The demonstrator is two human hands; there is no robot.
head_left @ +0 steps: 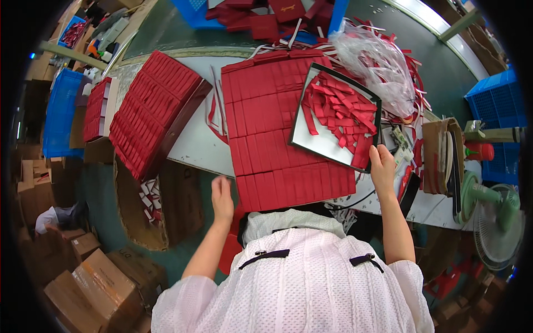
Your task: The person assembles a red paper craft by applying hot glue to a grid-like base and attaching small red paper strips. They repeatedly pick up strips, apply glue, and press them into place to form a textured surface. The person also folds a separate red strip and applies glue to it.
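Note:
My right hand [382, 169] grips the near right corner of a shallow box lid [297, 135] with black sides and a white inside. In it lies a heap of short red ribbon strips [336, 111]. The lid rests tilted on the right part of a broad layer of small red boxes [266, 139], set in close rows. My left hand [222, 201] hangs beside the near left corner of that layer, fingers stretched out and nothing seen in them. Left of it, another stack of red boxes [155, 105] stands in rows.
A clear plastic bag [372, 61] lies among loose red and white strips at the back right. Beyond is a blue crate [194, 14] of red boxes. An open carton [133, 216] stands below the table's left edge. A green fan [499, 213] is at the right.

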